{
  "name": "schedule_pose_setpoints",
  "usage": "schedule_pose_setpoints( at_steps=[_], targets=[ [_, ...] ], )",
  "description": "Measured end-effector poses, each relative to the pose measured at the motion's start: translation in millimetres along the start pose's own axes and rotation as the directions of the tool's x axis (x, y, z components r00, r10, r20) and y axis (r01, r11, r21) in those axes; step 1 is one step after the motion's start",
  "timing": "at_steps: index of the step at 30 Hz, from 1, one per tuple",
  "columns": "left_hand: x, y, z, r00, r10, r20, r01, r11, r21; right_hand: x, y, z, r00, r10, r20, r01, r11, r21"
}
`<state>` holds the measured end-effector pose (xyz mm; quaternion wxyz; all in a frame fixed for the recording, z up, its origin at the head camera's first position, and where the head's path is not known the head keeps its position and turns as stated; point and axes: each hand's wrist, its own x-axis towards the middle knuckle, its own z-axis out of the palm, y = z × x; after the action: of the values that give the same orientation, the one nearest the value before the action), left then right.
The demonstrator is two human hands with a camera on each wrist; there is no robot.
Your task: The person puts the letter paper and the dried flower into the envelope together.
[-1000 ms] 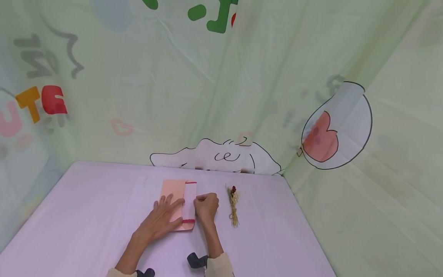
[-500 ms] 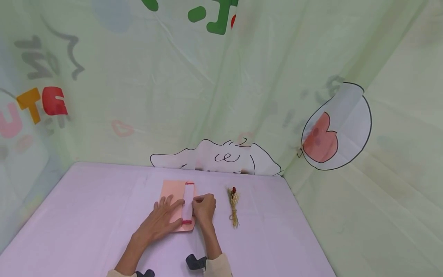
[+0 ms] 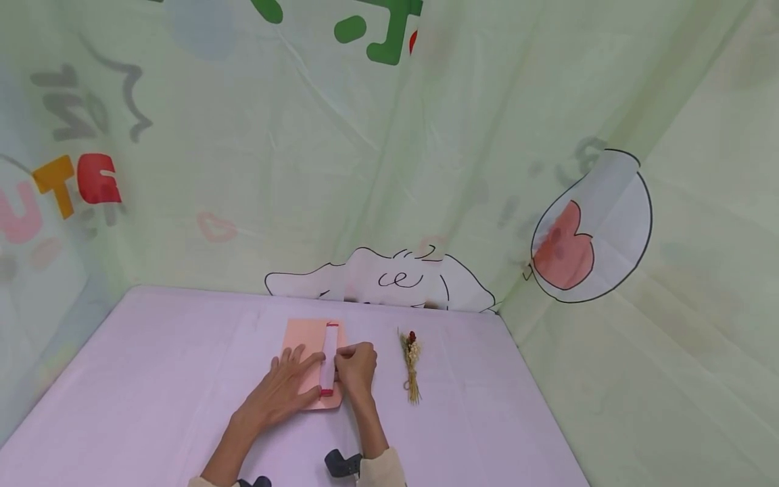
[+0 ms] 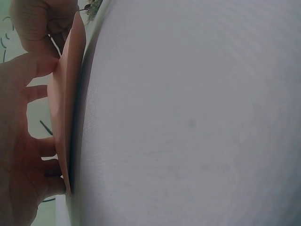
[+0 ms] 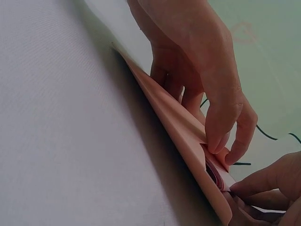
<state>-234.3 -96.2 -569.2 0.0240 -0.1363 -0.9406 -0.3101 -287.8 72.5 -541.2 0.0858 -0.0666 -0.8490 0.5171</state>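
Note:
A pink envelope (image 3: pixel 304 331) lies on the table in the head view. A white card (image 3: pixel 331 343) with red ends sits partly in its open right side, a narrow strip still showing. My left hand (image 3: pixel 282 384) rests on the envelope with fingers spread, thumb and index beside the card. With thumb and fingertips, my right hand (image 3: pixel 358 370) pinches the card's outer edge. The right wrist view shows the envelope (image 5: pixel 164 117) gaping at its mouth, where the card (image 5: pixel 221 173) curves inward. From the left wrist, the envelope (image 4: pixel 66 94) appears edge-on under my fingertips.
A small bunch of dried flowers (image 3: pixel 412 368) with a red bloom lies right of my right hand. The lilac tabletop (image 3: pixel 487 406) extends around the envelope. Pale green printed curtains (image 3: pixel 243 169) hang behind the table and at both sides.
My right hand has moved slightly left, pushing the card farther into the envelope, so its visible strip is narrower. My left hand stays in place on the envelope.

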Motion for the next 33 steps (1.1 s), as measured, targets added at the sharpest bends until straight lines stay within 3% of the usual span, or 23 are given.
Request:
schedule_pose_setpoints(
  at_steps=[6,10,11,18,23,33],
  targets=[
    [0.5,-0.2,-1.5,1.000,0.004,0.001,-0.004,1.000,0.001,0.9,5.7,3.4,0.997,-0.071,0.007,0.070,0.997,0.020],
    [1.4,-2.1,0.6,1.000,0.007,-0.003,-0.007,1.000,0.007,0.4,4.4,4.4,0.998,-0.064,0.024,0.063,0.998,0.024],
    [1.6,-2.5,1.0,1.000,0.008,-0.004,-0.007,1.000,0.008,-1.7,-1.5,2.7,0.999,-0.027,0.034,0.026,1.000,0.017],
    [1.0,-1.9,0.1,1.000,0.009,-0.009,-0.009,1.000,0.008,4.6,10.6,10.3,0.993,-0.117,0.022,0.116,0.993,0.028],
    [-1.0,-1.2,-0.3,1.000,0.018,-0.016,-0.018,1.000,0.008,-1.1,-0.7,6.8,0.997,-0.030,0.066,0.027,0.998,0.052],
    [-4.7,0.2,-1.9,0.999,0.029,-0.017,-0.029,1.000,-0.004,0.9,0.6,12.4,0.996,-0.069,0.059,0.066,0.997,0.045]
  ],
)
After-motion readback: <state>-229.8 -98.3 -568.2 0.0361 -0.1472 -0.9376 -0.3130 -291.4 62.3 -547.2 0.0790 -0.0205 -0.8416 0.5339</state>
